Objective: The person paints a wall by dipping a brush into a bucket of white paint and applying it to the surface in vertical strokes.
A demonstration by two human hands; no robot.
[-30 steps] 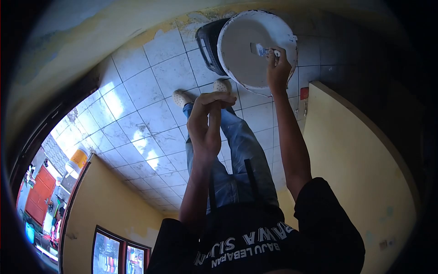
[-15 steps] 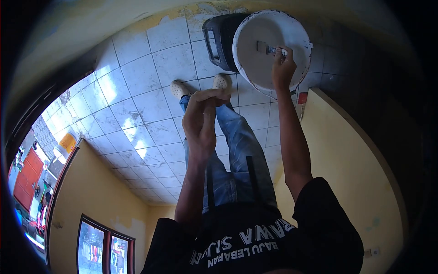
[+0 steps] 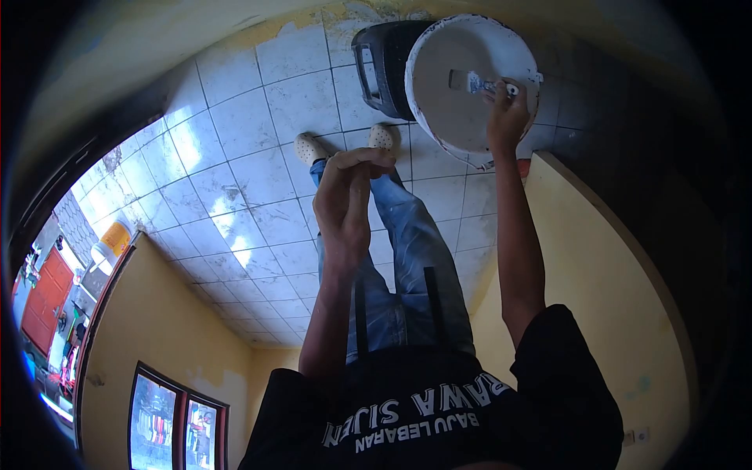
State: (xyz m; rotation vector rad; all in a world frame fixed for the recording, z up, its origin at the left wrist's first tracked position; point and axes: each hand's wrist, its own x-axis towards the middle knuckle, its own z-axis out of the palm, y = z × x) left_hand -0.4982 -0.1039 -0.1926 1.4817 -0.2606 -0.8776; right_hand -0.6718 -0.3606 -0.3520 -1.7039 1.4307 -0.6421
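Note:
My right hand is closed around the handle of a paintbrush, whose whitish, paint-smeared head reaches left over the large white bucket. Pale paint covers the inside of the bucket below the brush. My left hand hangs in front of my legs, away from the bucket. Its fingers are extended and bent over to the right, with nothing visible in them.
A black plastic object with a handle-like opening stands against the bucket's left side. Pale perforated clogs are on my feet on the tiled floor. Low yellow walls rise at both sides. A yellow-and-white pail sits far left.
My right hand has shifted right with the paintbrush, and more of the brush shows. The left hand has stayed almost still; the view has shifted slightly.

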